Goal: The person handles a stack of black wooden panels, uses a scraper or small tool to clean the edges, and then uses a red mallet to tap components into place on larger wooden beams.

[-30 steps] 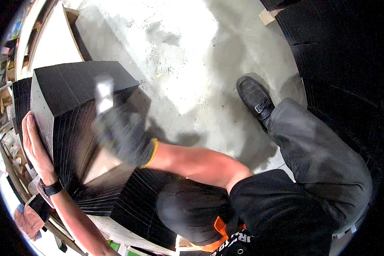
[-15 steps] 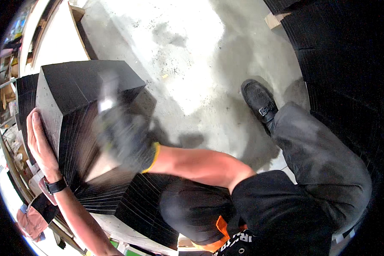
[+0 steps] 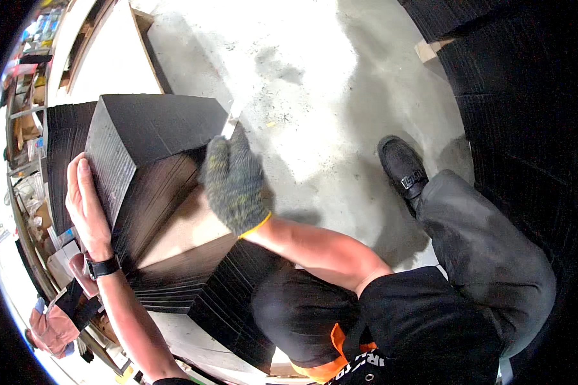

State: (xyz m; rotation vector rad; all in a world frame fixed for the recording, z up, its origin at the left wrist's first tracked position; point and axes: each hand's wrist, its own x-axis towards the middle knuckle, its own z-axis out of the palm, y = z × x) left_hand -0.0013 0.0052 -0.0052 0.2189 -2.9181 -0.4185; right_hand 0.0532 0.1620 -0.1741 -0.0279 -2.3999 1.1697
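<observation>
A stack of black sheets (image 3: 173, 122) stands tilted in front of me at the left, its top layers raised as a thick block with a grey end face (image 3: 112, 167). My left hand (image 3: 88, 212), bare with a black watch at the wrist, rests its stretched fingers along that end face. A grey knit glove with a yellow cuff covers my right hand (image 3: 234, 183), which is closed around a tool with a narrow, pale metal blade (image 3: 230, 126) at the block's right corner. The tool's handle is hidden in the glove. Under the raised block a light tan surface (image 3: 189, 224) shows.
More black sheets (image 3: 520, 109) are stacked along the right, with a small wood block (image 3: 427, 51) among them. A pale board (image 3: 115, 58) lies at the far left beside cluttered shelves (image 3: 26, 128). Another person's pink sleeve (image 3: 51, 327) shows lower left. My shoe (image 3: 401, 163) stands on the concrete floor.
My right hand has moved right with the tool, from over the block's front to its right corner, and is less blurred. My left hand stays on the end face.
</observation>
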